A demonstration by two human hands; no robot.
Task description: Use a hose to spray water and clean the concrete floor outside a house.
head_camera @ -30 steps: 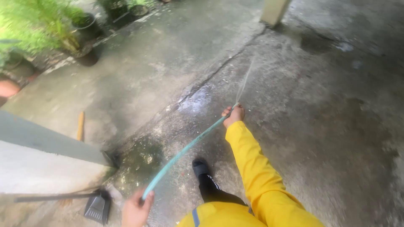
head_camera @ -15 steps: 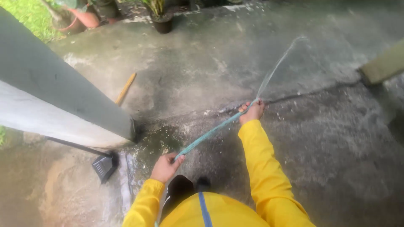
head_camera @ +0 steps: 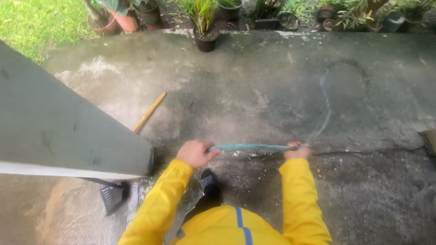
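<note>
A thin teal hose point(head_camera: 250, 147) stretches level between my two hands over the wet concrete floor point(head_camera: 272, 95). My left hand point(head_camera: 195, 153) grips it further back, at the left. My right hand point(head_camera: 297, 152) pinches the hose end, and a thin jet of water point(head_camera: 324, 113) arcs away from it up and to the right. Both arms wear yellow raincoat sleeves. My black boot point(head_camera: 210, 183) shows below the hose.
A thick grey pillar point(head_camera: 68, 131) stands at the left. A black dustpan point(head_camera: 112, 196) lies at its base, and a wooden stick point(head_camera: 149, 112) pokes out behind it. Several potted plants point(head_camera: 205, 27) line the far edge, with grass point(head_camera: 41, 22) beyond.
The view has swung left toward the plants. The hose went from slanted to level between my hands, and the water jet now lands further ahead on the concrete.
</note>
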